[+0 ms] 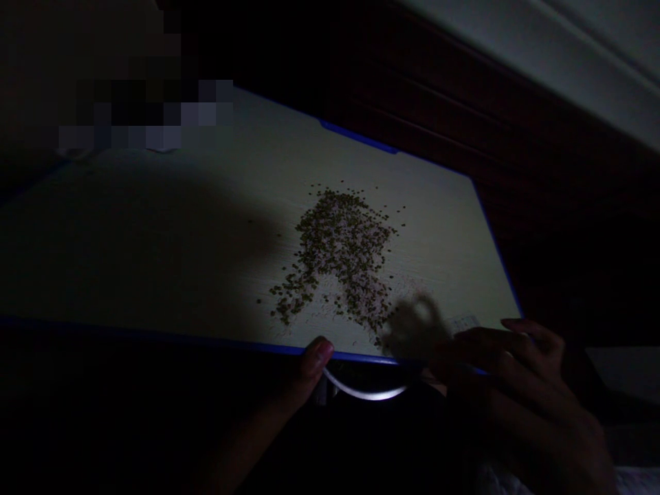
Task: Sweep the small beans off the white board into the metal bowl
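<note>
A loose heap of small green beans (pixel 337 223) mixed with pale grains like rice (pixel 371 285) lies on a light, blue-edged board (pixel 438 227). Two trails spread from the heap towards the near edge. My left hand (pixel 309 364) has its thumb against that edge, where the bright rim of a metal bowl (pixel 374 394) shows just below. It seems to grip the bowl's left side, though its other fingers are hidden. Over the near right edge, my right hand (pixel 526 385) has its fingers stretched and apart, with nothing visible in them. Its shadow falls beside the grains.
A blurred-out person (pixel 155 103) is across the board at the far left. Dark wooden furniture (pixel 412 89) stands behind the board, under a pale surface (pixel 592 62). A faint printed label (pixel 463 323) is on the board near my right hand. The light is very dim.
</note>
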Available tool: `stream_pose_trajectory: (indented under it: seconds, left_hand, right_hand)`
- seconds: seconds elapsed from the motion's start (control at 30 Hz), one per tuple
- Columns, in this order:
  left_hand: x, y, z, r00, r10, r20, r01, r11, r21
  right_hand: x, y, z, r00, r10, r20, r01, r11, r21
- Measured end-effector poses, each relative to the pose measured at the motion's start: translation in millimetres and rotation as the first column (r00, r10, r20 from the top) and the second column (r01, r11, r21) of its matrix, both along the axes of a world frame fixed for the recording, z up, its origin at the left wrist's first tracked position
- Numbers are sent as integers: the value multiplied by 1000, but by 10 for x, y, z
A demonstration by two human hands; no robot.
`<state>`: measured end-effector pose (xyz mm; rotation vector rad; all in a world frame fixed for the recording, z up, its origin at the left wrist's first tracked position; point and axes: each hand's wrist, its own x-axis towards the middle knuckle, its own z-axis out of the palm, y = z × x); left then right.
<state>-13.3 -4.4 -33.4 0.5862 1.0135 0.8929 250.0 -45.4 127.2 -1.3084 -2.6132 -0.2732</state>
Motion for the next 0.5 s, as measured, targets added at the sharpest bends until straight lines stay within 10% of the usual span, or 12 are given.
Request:
stream_pose_trajectory:
  seconds: [0.5]
  left_hand:
    - [-9,6,-28,999,-36,12,36,999,0]
  right_hand:
    - [27,-9,34,998,45,39,-46,998,34]
